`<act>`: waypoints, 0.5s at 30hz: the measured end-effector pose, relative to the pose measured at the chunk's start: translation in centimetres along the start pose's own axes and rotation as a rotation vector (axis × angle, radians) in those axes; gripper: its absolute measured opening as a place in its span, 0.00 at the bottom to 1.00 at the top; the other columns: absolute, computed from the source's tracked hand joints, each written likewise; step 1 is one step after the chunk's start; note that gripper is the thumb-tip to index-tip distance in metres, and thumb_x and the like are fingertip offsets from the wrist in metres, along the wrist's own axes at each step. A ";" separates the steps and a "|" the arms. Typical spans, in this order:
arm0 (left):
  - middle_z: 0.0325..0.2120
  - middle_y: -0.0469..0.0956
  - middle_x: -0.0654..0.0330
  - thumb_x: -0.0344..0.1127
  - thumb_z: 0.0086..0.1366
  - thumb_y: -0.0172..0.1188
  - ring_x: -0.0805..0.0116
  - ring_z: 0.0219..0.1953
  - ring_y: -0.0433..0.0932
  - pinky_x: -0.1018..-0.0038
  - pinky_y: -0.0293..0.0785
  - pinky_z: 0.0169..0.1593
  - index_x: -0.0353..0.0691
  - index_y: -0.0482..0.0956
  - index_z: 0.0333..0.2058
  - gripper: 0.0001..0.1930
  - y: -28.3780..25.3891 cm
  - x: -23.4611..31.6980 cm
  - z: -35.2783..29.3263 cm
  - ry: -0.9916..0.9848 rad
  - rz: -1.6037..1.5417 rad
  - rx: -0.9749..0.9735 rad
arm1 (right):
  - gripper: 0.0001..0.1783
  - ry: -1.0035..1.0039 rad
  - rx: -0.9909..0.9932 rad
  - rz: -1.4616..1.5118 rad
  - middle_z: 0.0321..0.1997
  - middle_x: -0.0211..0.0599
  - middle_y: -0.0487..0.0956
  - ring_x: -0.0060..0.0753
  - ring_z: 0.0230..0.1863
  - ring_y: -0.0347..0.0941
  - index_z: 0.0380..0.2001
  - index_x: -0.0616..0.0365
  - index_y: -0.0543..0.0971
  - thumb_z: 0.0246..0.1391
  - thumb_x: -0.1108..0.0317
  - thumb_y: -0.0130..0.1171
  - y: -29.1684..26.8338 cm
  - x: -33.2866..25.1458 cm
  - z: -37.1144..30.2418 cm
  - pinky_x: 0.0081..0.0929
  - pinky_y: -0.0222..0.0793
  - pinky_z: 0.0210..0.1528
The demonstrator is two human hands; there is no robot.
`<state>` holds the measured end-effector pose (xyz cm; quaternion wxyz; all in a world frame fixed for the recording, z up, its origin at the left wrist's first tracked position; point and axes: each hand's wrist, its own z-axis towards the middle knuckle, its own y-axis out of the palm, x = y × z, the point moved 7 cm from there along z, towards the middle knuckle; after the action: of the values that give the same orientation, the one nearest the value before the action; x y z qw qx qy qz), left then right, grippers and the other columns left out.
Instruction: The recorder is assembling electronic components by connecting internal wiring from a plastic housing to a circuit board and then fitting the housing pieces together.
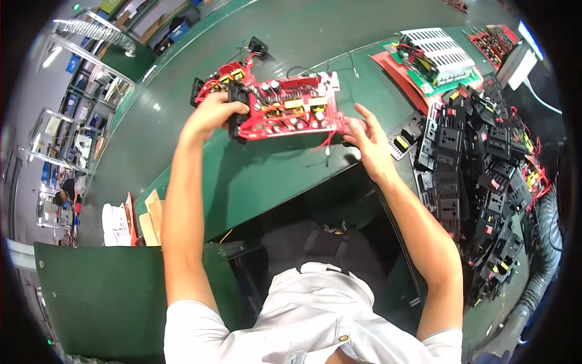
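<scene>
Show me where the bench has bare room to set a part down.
The widest bare patch of the green bench lies between the red circuit board and the bench's near edge. A smaller one lies between the board and the red panel, beyond the right hand. Black casings crowd the bench's right side.

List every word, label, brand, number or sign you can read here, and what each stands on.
None can be read.
Red circuit board: any print on it is too small to read.
Black socket panels: any markings are too small to read.
Lit screen: seen at a steep slant; nothing legible.
</scene>
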<state>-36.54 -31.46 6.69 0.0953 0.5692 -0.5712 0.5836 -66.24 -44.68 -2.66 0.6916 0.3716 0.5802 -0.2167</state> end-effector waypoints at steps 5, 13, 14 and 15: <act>0.28 0.81 0.62 0.36 0.56 0.66 0.74 0.28 0.78 0.72 0.77 0.31 0.35 0.82 0.36 0.12 3.2 -3.9 0.1 -0.084 -0.111 -0.049 | 0.27 -0.165 0.062 -0.391 0.49 0.43 0.78 0.30 0.46 0.77 0.63 0.66 0.66 0.63 0.68 0.58 0.1 0.4 -0.3 0.29 0.73 0.52; 0.26 0.79 0.64 0.37 0.56 0.65 0.78 0.23 0.75 0.78 0.71 0.26 0.35 0.81 0.34 0.12 2.1 -6.0 -0.7 -0.124 -0.008 -0.035 | 0.16 -0.359 0.160 -0.816 0.53 0.41 0.75 0.35 0.52 0.73 0.51 0.60 0.78 0.60 0.73 0.56 0.0 -1.6 -0.6 0.27 0.69 0.53; 0.26 0.80 0.61 0.37 0.55 0.66 0.75 0.24 0.77 0.75 0.76 0.28 0.33 0.81 0.35 0.13 2.2 -6.1 -0.7 -0.139 0.000 -0.035 | 0.16 -0.327 0.158 -0.751 0.53 0.40 0.74 0.34 0.51 0.73 0.51 0.60 0.78 0.60 0.74 0.55 -0.1 -1.7 -0.5 0.26 0.69 0.51; 0.25 0.79 0.61 0.39 0.56 0.65 0.75 0.23 0.76 0.75 0.73 0.28 0.32 0.82 0.34 0.14 2.2 -5.9 -1.0 -0.122 0.038 -0.031 | 0.16 -0.317 0.162 -0.766 0.53 0.40 0.74 0.34 0.51 0.73 0.51 0.60 0.78 0.60 0.74 0.55 -0.3 -1.7 -0.6 0.26 0.69 0.51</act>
<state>-36.80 -28.18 1.23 0.0579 0.5912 -0.5956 0.5408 -67.21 -44.65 -1.13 0.6103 0.1446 0.5439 -0.5575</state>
